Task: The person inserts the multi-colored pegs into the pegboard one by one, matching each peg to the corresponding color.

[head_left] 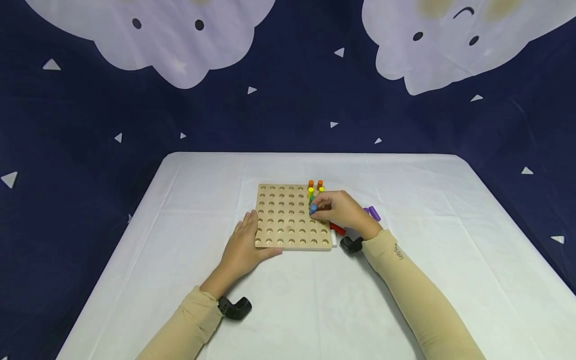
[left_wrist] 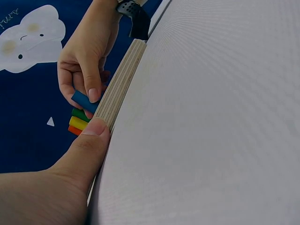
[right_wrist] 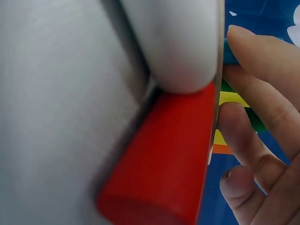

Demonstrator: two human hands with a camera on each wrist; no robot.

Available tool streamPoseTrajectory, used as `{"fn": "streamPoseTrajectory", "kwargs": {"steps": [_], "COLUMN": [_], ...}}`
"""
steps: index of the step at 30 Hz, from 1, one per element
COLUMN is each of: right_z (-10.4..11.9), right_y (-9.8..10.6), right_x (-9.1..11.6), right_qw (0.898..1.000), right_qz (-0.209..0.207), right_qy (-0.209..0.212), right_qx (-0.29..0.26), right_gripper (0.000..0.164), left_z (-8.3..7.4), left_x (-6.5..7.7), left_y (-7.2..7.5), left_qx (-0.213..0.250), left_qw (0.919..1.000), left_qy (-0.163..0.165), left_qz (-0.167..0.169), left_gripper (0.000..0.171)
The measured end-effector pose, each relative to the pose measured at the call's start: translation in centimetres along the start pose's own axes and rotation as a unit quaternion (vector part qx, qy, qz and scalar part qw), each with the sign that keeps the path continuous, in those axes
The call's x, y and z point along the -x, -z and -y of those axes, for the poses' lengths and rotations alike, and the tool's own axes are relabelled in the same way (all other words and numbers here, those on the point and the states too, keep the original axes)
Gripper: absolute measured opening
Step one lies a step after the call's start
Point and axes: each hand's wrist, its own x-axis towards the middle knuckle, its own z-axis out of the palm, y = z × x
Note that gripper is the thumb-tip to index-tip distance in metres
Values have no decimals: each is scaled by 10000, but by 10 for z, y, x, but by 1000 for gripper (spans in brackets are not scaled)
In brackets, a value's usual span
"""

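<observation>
My right hand (head_left: 345,209) pinches a blue peg (head_left: 313,208) between thumb and fingers, over the right part of a wooden pegboard (head_left: 285,227). In the left wrist view the blue peg (left_wrist: 83,100) stands out from the board, its lower end close to the surface. Along the board's left edge lies my left hand (head_left: 242,250), fingers straight and thumb on the front edge. Behind the blue peg, a green peg (head_left: 311,199), yellow pegs (head_left: 311,192) and orange pegs (head_left: 311,184) stand in holes. My right fingers partly cover this corner.
Loose on the white table (head_left: 288,305), a red peg (head_left: 338,229) and a white peg (head_left: 334,239) lie against the board's right side. Purple pegs (head_left: 374,213) lie farther right, beyond my right wrist. A dark cloth (head_left: 288,120) with clouds hangs behind the table.
</observation>
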Motion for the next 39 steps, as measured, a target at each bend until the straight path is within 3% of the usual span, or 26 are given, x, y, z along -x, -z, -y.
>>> {"fn": "streamPoseTrajectory", "kwargs": {"steps": [10, 17, 22, 30, 39], "right_z": [0, -2, -12, -28, -29], "right_y": [2, 14, 25, 37, 43], "right_x": [4, 15, 27, 40, 41], "right_qw": [9999, 9989, 9979, 9981, 9963], "right_qz": [10, -254, -394, 152, 495], "right_qy": [71, 316, 109, -406, -378], "right_qx": [104, 231, 494, 444, 590], "right_gripper": [24, 26, 23, 24, 21], "left_z": [0, -1, -2, -3, -3], "left_x": [1, 1, 1, 1, 0], "left_y": [-2, -2, 0, 2, 1], "left_qx": [19, -27, -83, -82, -63], "left_qw": [10000, 10000, 10000, 9999, 10000], "left_qy": [26, 38, 25, 77, 50], "left_qz": [43, 60, 30, 54, 56], "left_gripper": [127, 127, 127, 126, 126]}}
